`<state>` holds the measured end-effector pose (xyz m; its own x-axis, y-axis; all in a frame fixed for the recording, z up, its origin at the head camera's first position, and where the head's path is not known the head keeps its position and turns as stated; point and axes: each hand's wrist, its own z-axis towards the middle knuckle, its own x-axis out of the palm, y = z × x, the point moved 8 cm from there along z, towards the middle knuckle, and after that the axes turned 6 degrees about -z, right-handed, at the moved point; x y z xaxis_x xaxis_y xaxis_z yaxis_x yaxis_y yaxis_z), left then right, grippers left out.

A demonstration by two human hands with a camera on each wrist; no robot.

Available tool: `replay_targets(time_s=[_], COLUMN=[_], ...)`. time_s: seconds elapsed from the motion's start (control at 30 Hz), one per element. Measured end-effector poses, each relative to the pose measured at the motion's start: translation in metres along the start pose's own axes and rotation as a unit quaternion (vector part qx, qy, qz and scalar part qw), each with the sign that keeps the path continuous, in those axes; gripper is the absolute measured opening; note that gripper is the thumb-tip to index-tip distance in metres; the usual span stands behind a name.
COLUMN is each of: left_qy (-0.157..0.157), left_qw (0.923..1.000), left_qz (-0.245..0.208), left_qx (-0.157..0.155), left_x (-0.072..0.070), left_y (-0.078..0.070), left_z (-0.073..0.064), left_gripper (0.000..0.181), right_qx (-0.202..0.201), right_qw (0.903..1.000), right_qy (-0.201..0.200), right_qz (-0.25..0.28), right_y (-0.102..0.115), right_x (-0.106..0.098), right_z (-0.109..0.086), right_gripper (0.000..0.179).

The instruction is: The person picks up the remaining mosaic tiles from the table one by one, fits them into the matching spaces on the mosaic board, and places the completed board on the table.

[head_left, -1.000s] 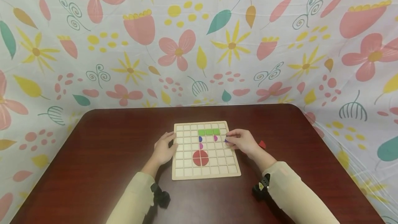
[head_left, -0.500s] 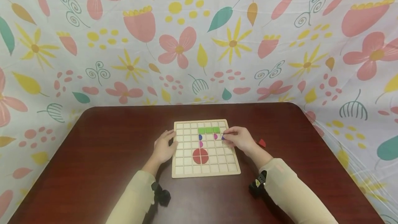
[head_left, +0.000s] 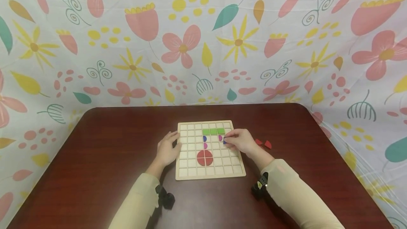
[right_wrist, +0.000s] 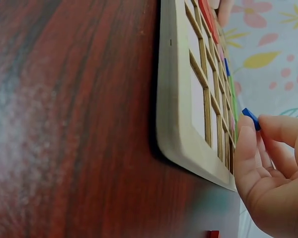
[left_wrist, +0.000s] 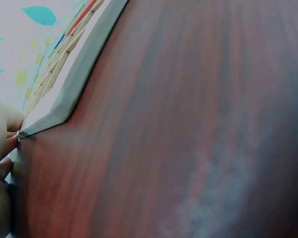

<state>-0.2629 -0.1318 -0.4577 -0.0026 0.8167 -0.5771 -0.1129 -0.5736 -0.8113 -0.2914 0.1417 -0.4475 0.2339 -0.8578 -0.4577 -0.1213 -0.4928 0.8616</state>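
Note:
A wooden grid board (head_left: 210,178) lies on the table between both hands. My left hand (head_left: 166,150) rests at its left edge, fingers loosely extended and touching the rim. Between the thumb and fingertips of my right hand (head_left: 244,142) a small blue piece (right_wrist: 251,119) is pinched, over the board's right part just beside a magenta half-round piece (head_left: 220,138). The fingers partly cover the blue piece in the head view. Set in the grid are several green squares (head_left: 213,131), a blue half-round piece (head_left: 205,139), another magenta piece (head_left: 205,146) and a red circle (head_left: 205,158) made of quarters.
Two loose red pieces, one nearer (head_left: 268,144) and one partly behind the wrist (head_left: 258,142), lie on the dark wooden table (head_left: 127,130) right of the board. A flowered cloth (head_left: 203,45) hangs behind the table. Dark wrist cameras sit on both wrists.
My right hand has moved left over the board with the blue piece, up to beside the magenta piece. A second red piece has come into view. The left hand has stayed put.

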Motion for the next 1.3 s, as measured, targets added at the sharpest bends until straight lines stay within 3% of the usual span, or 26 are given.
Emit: replay_targets(time_s=[0.73,1.03,1.3], left_qy=[-0.009,-0.007,-0.008], left_qw=[0.9999,0.9999,0.9999], left_qz=[0.010,0.007,0.007], left_qx=[0.002,0.001,0.001], left_x=[-0.002,-0.002,-0.001], left_y=[-0.001,-0.003,-0.003], left_z=[-0.001,-0.001,-0.002], left_gripper=[0.042,0.042,0.041], right_qx=[-0.003,0.013,-0.004], right_qw=[0.9974,0.9953,0.9915], right_qy=[-0.008,-0.015,-0.015], right_qz=[-0.072,-0.095,-0.129], right_y=[0.007,0.006,0.009], right_x=[0.009,0.010,0.011], right_z=[0.001,0.000,-0.004], right_gripper=[0.016,0.013,0.012])
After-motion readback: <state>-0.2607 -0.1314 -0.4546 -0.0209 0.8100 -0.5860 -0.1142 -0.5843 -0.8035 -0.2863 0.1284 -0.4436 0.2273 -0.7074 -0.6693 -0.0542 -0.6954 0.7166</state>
